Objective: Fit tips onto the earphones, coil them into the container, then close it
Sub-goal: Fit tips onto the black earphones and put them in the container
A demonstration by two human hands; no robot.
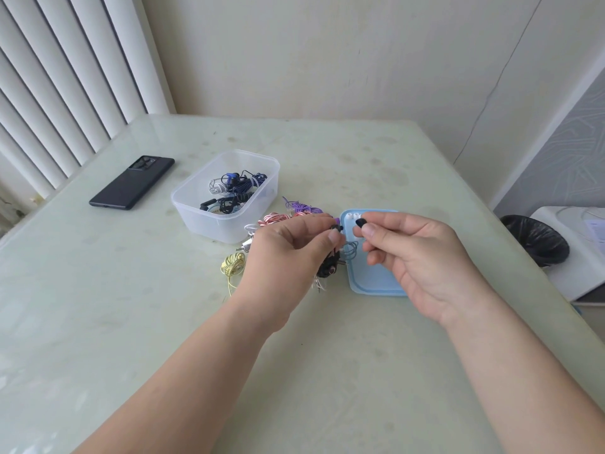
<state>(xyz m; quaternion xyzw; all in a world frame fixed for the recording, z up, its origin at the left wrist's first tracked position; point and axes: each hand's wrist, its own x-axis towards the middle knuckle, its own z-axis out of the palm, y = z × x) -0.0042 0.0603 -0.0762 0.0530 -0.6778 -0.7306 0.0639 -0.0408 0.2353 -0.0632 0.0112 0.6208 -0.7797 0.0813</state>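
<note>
A: Entry one, small black silicone tip [360,222]?
B: Pinched by thumb and forefinger of the right hand [412,253], over the far left corner of the pale blue plastic lid [376,283].
A: Entry two, black earphone bud [337,228]?
B: Pinched in the left hand [294,247], just left of the lid. Its nozzle appears to point right at the tip, with a small unobstructed gap between.
A: Sundries?
B: Left of the lid: pink coil [273,219], purple coil [302,208], yellow coil [233,263], then the open clear plastic container [226,224].

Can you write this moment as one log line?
left hand: holds black earphone | right hand: pinches black tip | tip: not yet fitted | container: open | lid: on table
</note>
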